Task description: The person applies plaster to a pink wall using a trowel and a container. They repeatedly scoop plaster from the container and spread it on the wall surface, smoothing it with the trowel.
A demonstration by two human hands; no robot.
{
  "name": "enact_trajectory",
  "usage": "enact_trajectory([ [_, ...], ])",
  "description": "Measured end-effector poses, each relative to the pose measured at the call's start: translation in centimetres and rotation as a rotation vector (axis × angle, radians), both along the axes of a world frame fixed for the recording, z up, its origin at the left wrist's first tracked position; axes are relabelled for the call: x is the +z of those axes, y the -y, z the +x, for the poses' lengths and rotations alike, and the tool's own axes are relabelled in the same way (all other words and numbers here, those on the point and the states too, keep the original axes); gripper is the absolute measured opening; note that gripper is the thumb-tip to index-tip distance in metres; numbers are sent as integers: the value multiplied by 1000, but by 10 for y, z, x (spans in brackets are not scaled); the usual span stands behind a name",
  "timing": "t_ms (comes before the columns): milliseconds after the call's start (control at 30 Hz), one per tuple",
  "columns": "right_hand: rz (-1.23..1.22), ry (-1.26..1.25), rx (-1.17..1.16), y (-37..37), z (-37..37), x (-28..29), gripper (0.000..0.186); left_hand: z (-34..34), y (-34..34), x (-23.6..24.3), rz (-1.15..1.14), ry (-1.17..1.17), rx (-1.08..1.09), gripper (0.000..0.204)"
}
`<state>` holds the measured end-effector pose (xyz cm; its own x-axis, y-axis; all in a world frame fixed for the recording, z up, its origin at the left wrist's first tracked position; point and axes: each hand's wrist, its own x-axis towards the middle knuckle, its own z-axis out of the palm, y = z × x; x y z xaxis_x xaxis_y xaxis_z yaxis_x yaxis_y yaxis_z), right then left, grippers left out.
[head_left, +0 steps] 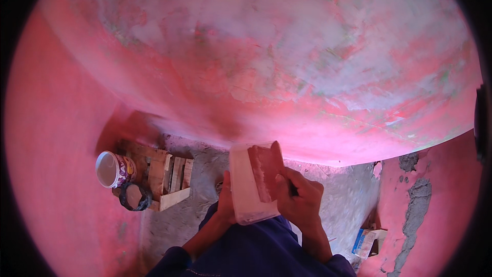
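In front of my body, my left hand [225,200] grips the left side of a pale rectangular plastic tub [241,190]. My right hand [301,197] is closed round a flat, reddish-brown scraper [263,172], which lies over the tub's opening. A pale, ragged smear runs along the scraper's left edge. My right fingers hide part of the scraper, and how much the tub contains is hard to make out. Beyond my hands rises a pink wall [287,61] with whitish, smeared patches and some green spots.
On the left, a wooden crate [177,174] stands by a white bucket [107,169] and a black container [134,196]. A small blue-and-white carton [365,242] lies at the lower right, by a wall with a grey cement patch [417,210]. The floor [338,200] is rough grey.
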<state>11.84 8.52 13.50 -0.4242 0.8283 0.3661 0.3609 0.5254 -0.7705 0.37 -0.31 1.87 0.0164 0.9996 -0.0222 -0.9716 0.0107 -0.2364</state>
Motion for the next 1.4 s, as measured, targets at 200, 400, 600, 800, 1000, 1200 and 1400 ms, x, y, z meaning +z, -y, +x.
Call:
enact_trajectory([
  [200,35,23,138,4,-14,2,11,2,-5,2,-268,-421,-45,70],
  [400,90,52,287,-8,-7,-3,11,-1,-5,3,-254,-419,-72,66],
  [600,-76,37,261,-19,16,-7,14,-3,2,-18,-170,-226,28,61],
  [800,-361,-26,20,-13,41,-8,12,-11,5,-31,-132,-21,78,57],
  [1000,-195,-39,-45,-8,45,-20,12,-10,2,-11,-195,-396,180,58],
  [1200,90,124,8,-5,55,-12,14,-8,1,-8,-136,-344,145,66],
  [1400,245,134,14,-6,54,-18,17,-8,2,-7,-123,-224,82,71],
])
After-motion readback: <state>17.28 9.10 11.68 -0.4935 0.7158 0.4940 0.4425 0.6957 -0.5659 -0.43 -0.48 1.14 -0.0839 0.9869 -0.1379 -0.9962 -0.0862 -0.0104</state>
